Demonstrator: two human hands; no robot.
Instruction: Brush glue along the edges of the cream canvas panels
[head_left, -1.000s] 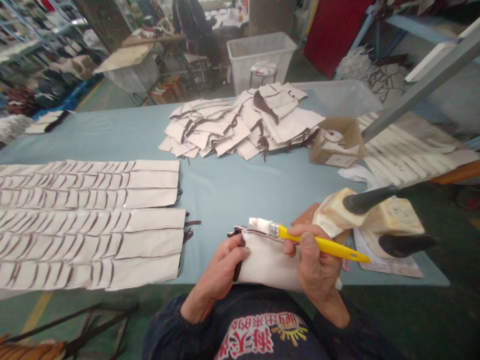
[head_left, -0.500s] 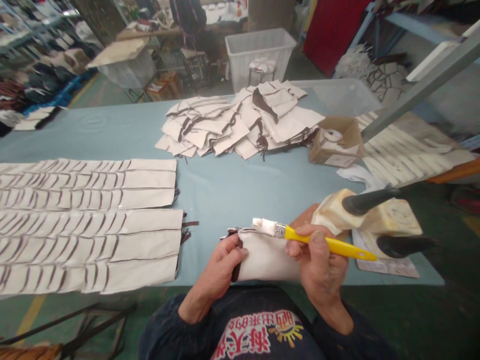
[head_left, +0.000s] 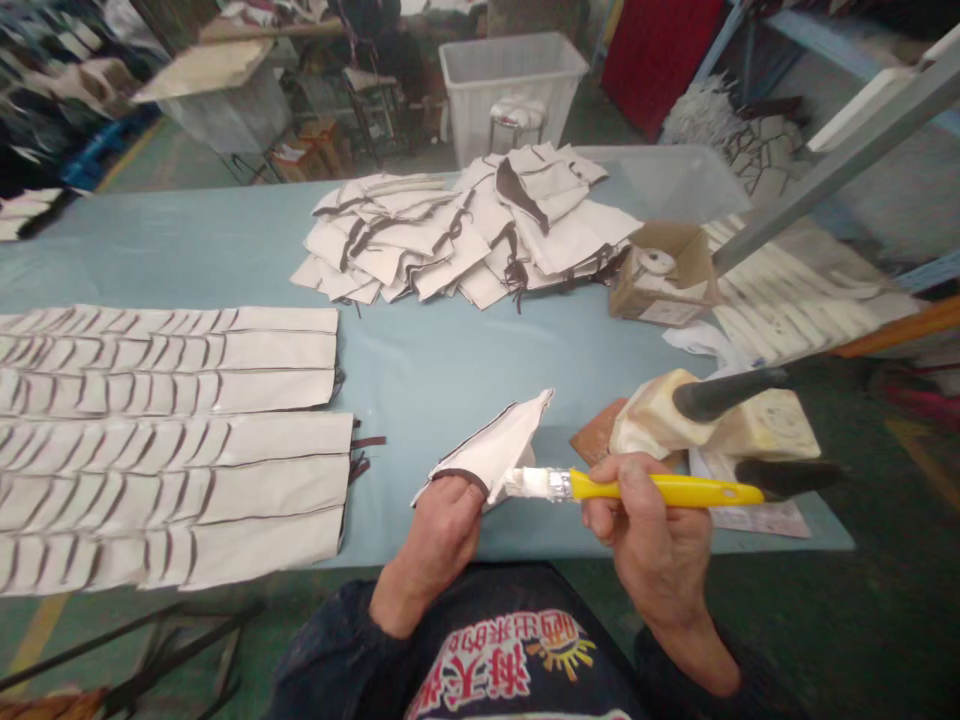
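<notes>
Head view: looking forward and down at a blue table [head_left: 420,370], with both hands at its near edge.
Left hand [head_left: 442,535]: fingers and thumb pressed together, clamped on the lower corner of a white panel [head_left: 499,445].
Right hand [head_left: 645,530]: fingers closed round the yellow handle of a brush [head_left: 667,490], held level, pointing toward the left hand.
Panel: lifted off the table and tilted, tip up and away from the person; dark binding [head_left: 480,432] runs along its edges.
Bristles [head_left: 529,483]: white, resting at the panel's lower edge, just above the left hand.
Nearby: brown pad [head_left: 600,430] and papers [head_left: 742,515] on the table to the right, under a cream block [head_left: 757,425] with a black handle [head_left: 727,395]; use of the block cannot be told.
Left of hands: strips [head_left: 165,440] in two banded rows, flat on the table, dark ties at their right ends.
Far side: heap of white panels [head_left: 465,230], overlapping, with dark ties.
Right of heap: cardboard box [head_left: 664,275] holding a tape roll [head_left: 658,262]; pale strips [head_left: 795,290] lie beyond it.
Background: white bin [head_left: 510,90], red board [head_left: 660,60].
Lower edge: person's dark top [head_left: 502,670] with printed lettering.
</notes>
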